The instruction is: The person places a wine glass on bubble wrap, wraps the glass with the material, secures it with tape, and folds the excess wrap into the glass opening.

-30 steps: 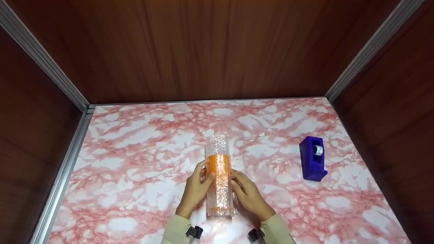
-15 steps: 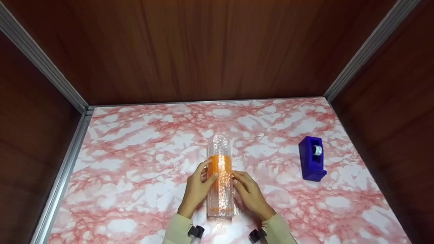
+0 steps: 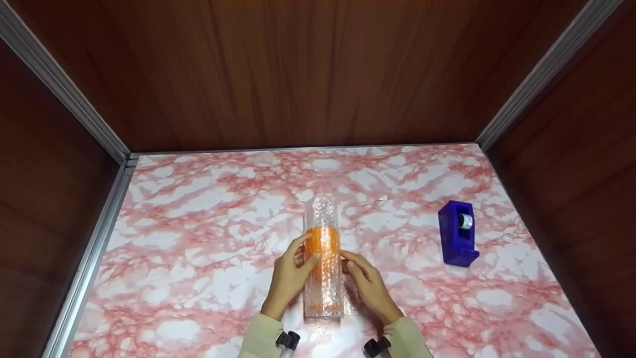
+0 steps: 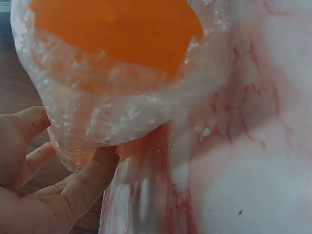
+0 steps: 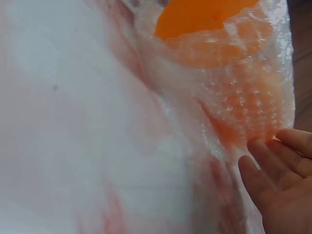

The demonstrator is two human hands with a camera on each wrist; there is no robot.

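We see the bench (image 3: pixel 198 238), marbled red and white, filling the middle and lower part of the head view. Next in size is a dark wooden back wall (image 3: pixel 298 74) across the top of the frame, then matching side walls at the far left (image 3: pixel 44 189) and far right (image 3: pixel 571 199), edged by grey metal rails (image 3: pixel 64 84).

Below the centre of the frame we find clear bubble wrap (image 3: pixel 323 211) around an orange cylinder (image 3: pixel 325 243), its length running up and down the frame. The wrap reaches past the orange at the upper end. In both wrist views we see a solid orange face at the top, with crinkled film about it.

At the lower centre, the left hand (image 3: pixel 288 278) grips the wrapped cylinder, its fingers and thumb bent about the side nearer the frame's left. The right hand (image 3: pixel 367 286) touches the opposite side; its fingers are relaxed and slightly apart, the tips against the film.

A purple tape dispenser (image 3: pixel 453 238) stands right of centre, well apart from both hands. At the bottom edge we see pale sleeves (image 3: pixel 261 338) and, beside their cuffs, small black fittings (image 3: pixel 288 340). Smallest is the tape roll (image 3: pixel 465 221) in the dispenser.
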